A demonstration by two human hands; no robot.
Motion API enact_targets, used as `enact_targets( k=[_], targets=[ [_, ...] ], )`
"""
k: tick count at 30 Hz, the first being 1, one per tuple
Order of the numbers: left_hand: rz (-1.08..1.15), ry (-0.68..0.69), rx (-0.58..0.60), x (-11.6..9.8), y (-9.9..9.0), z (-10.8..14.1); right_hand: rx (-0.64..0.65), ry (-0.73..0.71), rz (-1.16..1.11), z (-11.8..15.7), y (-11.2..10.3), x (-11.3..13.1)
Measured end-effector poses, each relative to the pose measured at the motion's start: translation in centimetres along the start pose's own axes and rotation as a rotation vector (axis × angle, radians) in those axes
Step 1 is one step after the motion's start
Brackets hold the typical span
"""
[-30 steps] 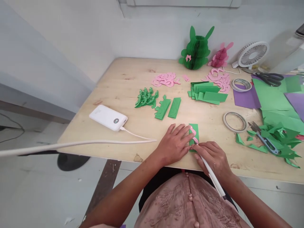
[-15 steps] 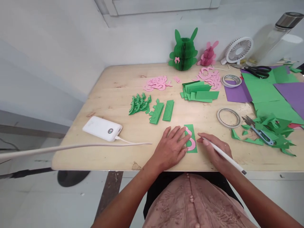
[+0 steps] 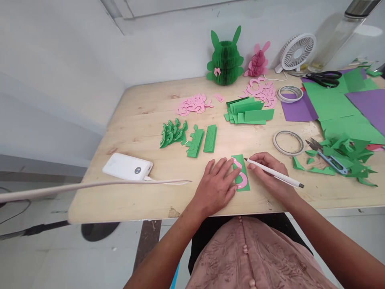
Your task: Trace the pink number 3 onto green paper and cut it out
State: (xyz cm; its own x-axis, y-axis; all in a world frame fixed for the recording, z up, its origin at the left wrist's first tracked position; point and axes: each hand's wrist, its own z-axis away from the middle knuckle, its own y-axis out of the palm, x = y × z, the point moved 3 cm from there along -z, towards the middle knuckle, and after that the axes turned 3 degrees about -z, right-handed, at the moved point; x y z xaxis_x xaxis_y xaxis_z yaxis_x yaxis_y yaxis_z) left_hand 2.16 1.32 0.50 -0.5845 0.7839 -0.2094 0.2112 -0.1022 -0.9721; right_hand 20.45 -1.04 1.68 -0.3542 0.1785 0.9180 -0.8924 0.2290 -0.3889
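Note:
My left hand point(image 3: 215, 186) lies flat with spread fingers, pressing a pink curved paper cutout point(image 3: 242, 180) onto a green paper strip point(image 3: 245, 163) near the table's front edge. Its fingertips cover part of the cutout. In my right hand point(image 3: 269, 172) is a white pen point(image 3: 279, 176), its dark tip close to the strip's upper right edge; whether the tip touches the paper I cannot tell. Just beyond my left hand are a green strip with drawn outlines point(image 3: 210, 138) and a partly cut green piece point(image 3: 196, 143).
Pink cutouts point(image 3: 195, 105), folded green strips point(image 3: 249, 111) and curled green pieces point(image 3: 173, 133) lie farther back. To the right are a tape roll point(image 3: 288, 151), blue-handled scissors point(image 3: 333, 162) and green scraps point(image 3: 350, 150). A power bank point(image 3: 127, 166) with a cable sits left. Paper rabbits point(image 3: 226, 62) stand behind.
My right hand has moved up along the green strip, bringing the pen tip to its upper right edge. My left hand stays on the cutout. The camera view has shifted slightly.

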Motion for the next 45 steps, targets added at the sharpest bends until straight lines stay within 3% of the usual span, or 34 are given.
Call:
enact_targets(
  k=[6, 34, 45],
  targets=[
    [-0.007, 0.002, 0.001, 0.1, 0.0, 0.1, 0.02, -0.065, -0.036, -1.5, 0.7, 0.1],
    [-0.008, 0.007, -0.006, 0.2, 0.2, 0.2, 0.017, -0.067, 0.159, -1.9, 1.5, 0.4],
    [-0.003, 0.013, -0.019, 0.2, -0.1, 0.0, 0.041, -0.12, 0.111, -2.0, 1.8, -0.2]
  ],
)
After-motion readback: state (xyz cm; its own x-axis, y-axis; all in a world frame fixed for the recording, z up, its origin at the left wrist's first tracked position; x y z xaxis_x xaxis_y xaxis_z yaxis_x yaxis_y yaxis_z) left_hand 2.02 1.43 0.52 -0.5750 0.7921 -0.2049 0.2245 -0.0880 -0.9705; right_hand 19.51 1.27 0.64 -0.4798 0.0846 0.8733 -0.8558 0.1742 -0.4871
